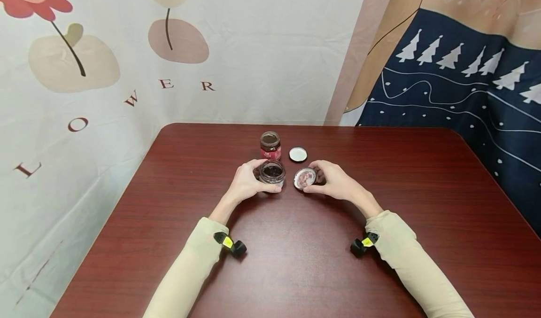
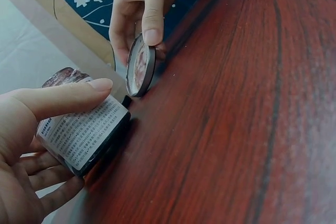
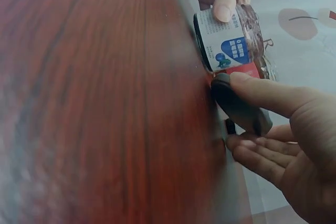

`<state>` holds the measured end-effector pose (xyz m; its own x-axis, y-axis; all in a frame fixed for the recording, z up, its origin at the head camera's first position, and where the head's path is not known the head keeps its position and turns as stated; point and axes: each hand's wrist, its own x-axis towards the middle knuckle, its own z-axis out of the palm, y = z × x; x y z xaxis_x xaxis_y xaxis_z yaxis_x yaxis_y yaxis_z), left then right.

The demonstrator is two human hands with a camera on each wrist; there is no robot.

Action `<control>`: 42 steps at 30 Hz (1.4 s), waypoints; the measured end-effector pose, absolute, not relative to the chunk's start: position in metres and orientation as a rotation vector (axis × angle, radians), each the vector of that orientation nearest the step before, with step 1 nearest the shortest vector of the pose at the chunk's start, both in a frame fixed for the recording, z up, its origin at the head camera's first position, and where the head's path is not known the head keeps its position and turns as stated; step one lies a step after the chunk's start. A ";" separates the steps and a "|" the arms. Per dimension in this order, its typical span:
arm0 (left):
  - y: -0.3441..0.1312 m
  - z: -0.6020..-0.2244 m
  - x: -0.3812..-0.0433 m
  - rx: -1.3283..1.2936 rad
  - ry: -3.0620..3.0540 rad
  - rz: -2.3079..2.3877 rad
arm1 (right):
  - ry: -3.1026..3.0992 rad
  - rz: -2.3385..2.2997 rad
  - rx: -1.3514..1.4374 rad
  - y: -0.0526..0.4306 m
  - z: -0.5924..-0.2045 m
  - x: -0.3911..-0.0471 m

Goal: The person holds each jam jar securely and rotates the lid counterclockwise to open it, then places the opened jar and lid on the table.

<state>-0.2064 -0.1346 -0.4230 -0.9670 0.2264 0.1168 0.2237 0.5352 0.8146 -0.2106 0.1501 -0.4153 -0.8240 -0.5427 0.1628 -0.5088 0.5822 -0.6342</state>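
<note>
My left hand grips an open glass jar of dark jam round its side, thumb in front and fingers behind. The jar's label is white and blue with a picture of berries. Between thumb and fingers, my right hand holds a jar lid by its edge. Its white inner face, smeared with reddish jam, is tilted toward the head camera; the black outer side shows in the right wrist view. A narrow space separates lid and jar.
Just behind the held jar stands a second open jar with a red label. Beside it a lid lies white inside up on the brown table. Printed cloths hang past the table's far edge.
</note>
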 end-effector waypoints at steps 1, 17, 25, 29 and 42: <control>-0.135 -0.423 -0.206 0.402 2.750 1.457 | 2.765 -1.059 -0.922 0.150 -0.415 -0.210; -0.135 -0.427 -0.208 0.444 2.736 1.469 | 2.837 -0.913 -0.863 0.145 -0.413 -0.203; -0.136 -0.426 -0.207 0.446 2.705 1.485 | 2.819 -0.932 -0.876 0.145 -0.417 -0.204; -0.135 -0.426 -0.206 0.460 2.695 1.487 | 2.809 -0.948 -0.890 0.146 -0.419 -0.205; -0.135 -0.425 -0.205 0.504 2.636 1.506 | 2.779 -0.938 -0.867 0.144 -0.420 -0.204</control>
